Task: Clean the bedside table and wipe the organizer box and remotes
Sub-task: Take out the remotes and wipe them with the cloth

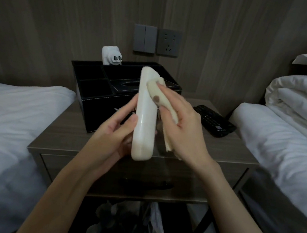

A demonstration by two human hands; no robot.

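Observation:
My left hand (116, 131) grips a long white remote (145, 123) by its lower half and holds it upright above the bedside table (55, 140). My right hand (183, 127) holds a cream cloth (156, 94) with a brown spot and presses it against the remote's upper right side. Behind the remote, at the back of the table, stands the black organizer box (94, 91) with open compartments and a tissue slot. A black remote (214, 121) lies flat on the table to the right of the box.
A white plug adapter (111, 56) stands in the organizer's back compartment. Wall switches (144, 38) and a socket (169, 43) are above. White beds (10, 120) flank the table, with folded duvets (300, 97) on the right. A bag of rubbish (129, 225) sits under the table.

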